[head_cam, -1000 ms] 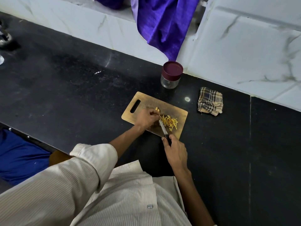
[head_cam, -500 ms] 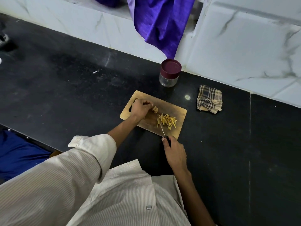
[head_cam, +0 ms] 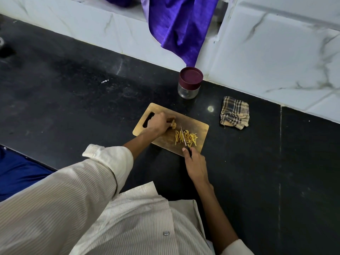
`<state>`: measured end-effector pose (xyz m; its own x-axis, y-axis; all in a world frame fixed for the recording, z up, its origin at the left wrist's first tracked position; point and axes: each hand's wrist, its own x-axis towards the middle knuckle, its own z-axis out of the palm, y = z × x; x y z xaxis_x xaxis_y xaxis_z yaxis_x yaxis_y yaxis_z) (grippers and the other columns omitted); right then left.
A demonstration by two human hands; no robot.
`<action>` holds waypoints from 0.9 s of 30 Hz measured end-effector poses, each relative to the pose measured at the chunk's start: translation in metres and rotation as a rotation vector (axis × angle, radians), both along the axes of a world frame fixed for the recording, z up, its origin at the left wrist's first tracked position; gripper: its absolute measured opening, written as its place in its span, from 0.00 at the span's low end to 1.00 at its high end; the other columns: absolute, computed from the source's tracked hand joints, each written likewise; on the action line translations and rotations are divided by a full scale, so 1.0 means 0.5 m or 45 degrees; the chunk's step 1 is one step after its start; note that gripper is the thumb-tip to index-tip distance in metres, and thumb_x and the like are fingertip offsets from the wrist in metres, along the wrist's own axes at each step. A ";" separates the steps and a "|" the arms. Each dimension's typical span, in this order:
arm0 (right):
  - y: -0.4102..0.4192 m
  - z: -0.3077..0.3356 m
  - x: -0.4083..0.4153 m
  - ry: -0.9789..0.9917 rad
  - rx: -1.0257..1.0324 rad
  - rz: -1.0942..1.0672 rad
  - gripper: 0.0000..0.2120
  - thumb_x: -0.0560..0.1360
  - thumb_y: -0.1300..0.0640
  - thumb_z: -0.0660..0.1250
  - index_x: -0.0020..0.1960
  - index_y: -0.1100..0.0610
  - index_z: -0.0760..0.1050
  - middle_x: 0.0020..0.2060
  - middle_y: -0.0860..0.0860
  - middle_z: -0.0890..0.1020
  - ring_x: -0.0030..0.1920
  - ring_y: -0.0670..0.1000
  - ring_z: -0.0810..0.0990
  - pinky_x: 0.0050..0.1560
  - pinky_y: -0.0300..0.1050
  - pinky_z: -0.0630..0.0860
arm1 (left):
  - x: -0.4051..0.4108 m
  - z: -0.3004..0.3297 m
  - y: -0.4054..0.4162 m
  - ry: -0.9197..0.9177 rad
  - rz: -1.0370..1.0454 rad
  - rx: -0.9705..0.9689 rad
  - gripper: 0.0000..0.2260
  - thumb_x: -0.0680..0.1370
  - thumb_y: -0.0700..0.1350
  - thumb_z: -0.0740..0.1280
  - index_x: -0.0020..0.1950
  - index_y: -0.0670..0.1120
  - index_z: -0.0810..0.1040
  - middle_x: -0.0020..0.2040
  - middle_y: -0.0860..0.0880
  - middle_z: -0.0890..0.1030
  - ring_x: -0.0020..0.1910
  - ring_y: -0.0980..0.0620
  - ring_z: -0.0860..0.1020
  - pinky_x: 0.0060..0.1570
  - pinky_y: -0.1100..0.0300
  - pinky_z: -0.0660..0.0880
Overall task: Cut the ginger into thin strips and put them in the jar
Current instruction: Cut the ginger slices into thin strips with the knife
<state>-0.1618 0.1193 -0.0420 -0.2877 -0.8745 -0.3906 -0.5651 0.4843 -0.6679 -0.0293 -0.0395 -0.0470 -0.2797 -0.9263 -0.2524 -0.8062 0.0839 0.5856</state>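
Black stone counter [head_cam: 257,181] w/ white marble-look tiled wall behind, purple cloth [head_cam: 180,28] hanging down over it. On the counter sits a rectangular wooden cutting board w/ handle slot [head_cam: 200,127]. Left hand [head_cam: 158,123] curls round the leftover chunk of pale yellow ginger [head_cam: 173,124] at the board's middle, pinning it. Right hand [head_cam: 196,165] is wrapped round the handle of a thin-bladed kitchen knife [head_cam: 183,135], blade lying across the heap of yellow ginger strips [head_cam: 186,138]. Looks like mid-cutting: some strips done, chunk not yet. Next prob. needs the blade brought to the chunk, fingertips tucked back. Small clear glass jar w/ maroon lid [head_cam: 189,82] stands beyond the board, lid on, so it needs opening first. Folded checked cloth [head_cam: 234,113] lies right of the board.
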 end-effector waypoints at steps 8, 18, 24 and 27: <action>-0.001 -0.002 -0.001 -0.024 -0.001 -0.004 0.12 0.83 0.46 0.57 0.51 0.55 0.72 0.45 0.54 0.80 0.46 0.55 0.79 0.46 0.52 0.75 | 0.012 0.022 0.019 0.149 0.015 -0.145 0.06 0.76 0.42 0.68 0.51 0.49 0.82 0.48 0.50 0.83 0.44 0.54 0.80 0.45 0.55 0.79; 0.019 0.006 0.019 -0.084 0.014 -0.087 0.17 0.84 0.46 0.55 0.53 0.55 0.78 0.46 0.54 0.79 0.46 0.57 0.80 0.48 0.56 0.77 | 0.048 0.009 0.087 0.212 0.125 0.095 0.06 0.77 0.39 0.67 0.45 0.44 0.84 0.44 0.54 0.80 0.37 0.58 0.76 0.29 0.68 0.70; 0.032 0.014 0.065 -0.115 -0.019 -0.015 0.14 0.84 0.49 0.56 0.55 0.57 0.76 0.44 0.52 0.78 0.42 0.54 0.77 0.45 0.55 0.77 | 0.062 0.000 0.117 0.284 0.251 -0.074 0.11 0.75 0.38 0.69 0.57 0.43 0.80 0.52 0.46 0.80 0.50 0.50 0.79 0.49 0.58 0.76; 0.027 0.019 0.074 -0.006 0.012 0.076 0.12 0.83 0.51 0.58 0.59 0.57 0.74 0.50 0.56 0.80 0.50 0.58 0.80 0.50 0.59 0.80 | 0.084 -0.015 0.139 0.305 0.235 -0.105 0.14 0.77 0.36 0.65 0.61 0.46 0.79 0.57 0.46 0.76 0.52 0.49 0.78 0.55 0.56 0.76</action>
